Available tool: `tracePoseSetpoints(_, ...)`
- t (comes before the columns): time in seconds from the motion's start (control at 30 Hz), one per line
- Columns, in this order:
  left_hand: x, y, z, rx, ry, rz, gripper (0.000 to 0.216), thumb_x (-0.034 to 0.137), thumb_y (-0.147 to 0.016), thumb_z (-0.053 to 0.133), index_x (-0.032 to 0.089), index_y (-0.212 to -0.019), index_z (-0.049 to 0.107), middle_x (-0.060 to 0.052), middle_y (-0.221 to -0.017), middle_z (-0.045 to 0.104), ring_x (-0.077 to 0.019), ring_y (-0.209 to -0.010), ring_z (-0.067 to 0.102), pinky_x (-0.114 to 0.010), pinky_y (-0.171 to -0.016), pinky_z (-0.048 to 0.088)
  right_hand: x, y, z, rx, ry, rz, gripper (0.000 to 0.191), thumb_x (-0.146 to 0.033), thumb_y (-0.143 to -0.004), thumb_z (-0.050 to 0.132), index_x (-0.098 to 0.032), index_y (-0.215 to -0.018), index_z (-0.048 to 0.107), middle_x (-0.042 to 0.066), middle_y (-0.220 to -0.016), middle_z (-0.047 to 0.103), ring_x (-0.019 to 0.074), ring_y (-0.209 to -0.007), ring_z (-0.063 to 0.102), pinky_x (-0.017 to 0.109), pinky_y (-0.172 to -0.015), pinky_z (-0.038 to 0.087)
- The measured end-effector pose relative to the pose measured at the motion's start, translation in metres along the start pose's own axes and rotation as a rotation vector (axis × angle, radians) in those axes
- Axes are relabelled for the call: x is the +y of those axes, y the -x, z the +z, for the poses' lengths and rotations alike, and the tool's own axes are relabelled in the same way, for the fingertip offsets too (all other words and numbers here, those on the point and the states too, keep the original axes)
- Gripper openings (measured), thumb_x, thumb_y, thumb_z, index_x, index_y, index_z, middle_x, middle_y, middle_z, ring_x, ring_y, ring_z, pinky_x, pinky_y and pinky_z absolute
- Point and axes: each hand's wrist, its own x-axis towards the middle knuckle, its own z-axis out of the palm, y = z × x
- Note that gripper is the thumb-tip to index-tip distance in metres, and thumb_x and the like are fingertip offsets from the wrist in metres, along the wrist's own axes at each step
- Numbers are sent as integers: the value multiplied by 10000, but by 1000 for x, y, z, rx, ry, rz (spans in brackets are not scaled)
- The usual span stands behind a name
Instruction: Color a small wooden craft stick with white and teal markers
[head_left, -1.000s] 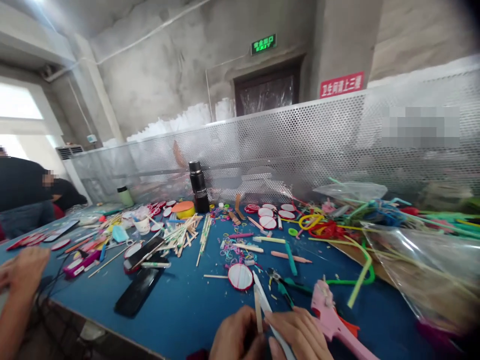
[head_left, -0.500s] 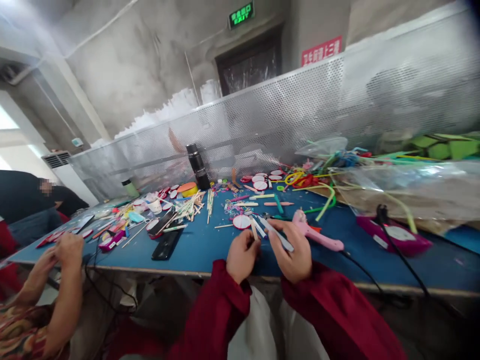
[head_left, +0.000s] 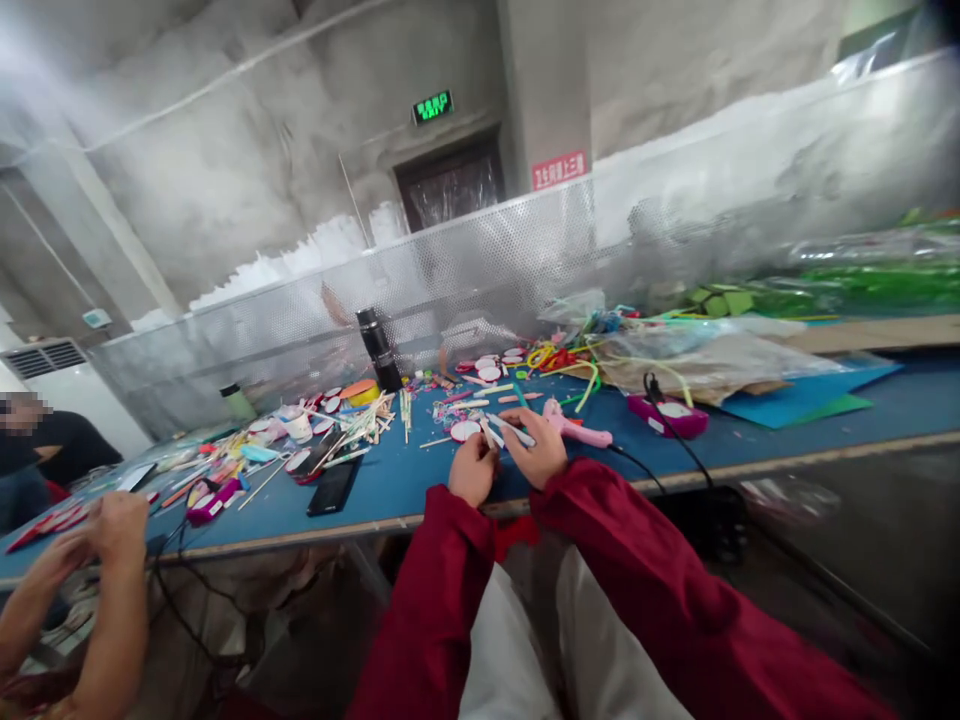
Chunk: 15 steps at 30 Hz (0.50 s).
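The pale stick is in your left hand, over the near edge of the blue table, its fingers bent in and seemingly pinching it. Your right hand is just beside, fingers closed around a grey-white tool that slants far and left; whether its tip touches the stick is too small to tell. Judging by this, work on the stick is under way: it is in your grip and not yet laid down, though you cannot tell how much shaping is done or left. Just beyond your left hand a white disc lies flat, a thin stick to its left; whether they are joined is unclear. To the right is a pink glue gun; farther left lie a pile of sticks and a black phone. A black bottle stands at the far side, while a co-worker's hands meet at the left.
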Motion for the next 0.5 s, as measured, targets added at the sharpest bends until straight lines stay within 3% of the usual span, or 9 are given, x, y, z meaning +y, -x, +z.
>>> tracePoseSetpoints(0.23,-4,0,3,24,13,13,79,218,-880,527,174,-931,567,29,-651,569,-107,-540,502,-197,-513,383,0,0,-3,0,6,-93,157,-276,-897,532,-203,-925,668,60,-883,725,218,-847,665,345,-794,511)
tracePoseSetpoints(0.5,-5,1,3,7,7,9,99,229,-896,521,176,-960,575,24,-656,587,-112,-533,521,-208,-513,391,1,1,-3,-24,4,-81,168,-268,-915,523,-197,-953,671,63,-884,714,221,-857,655,352,-797,502)
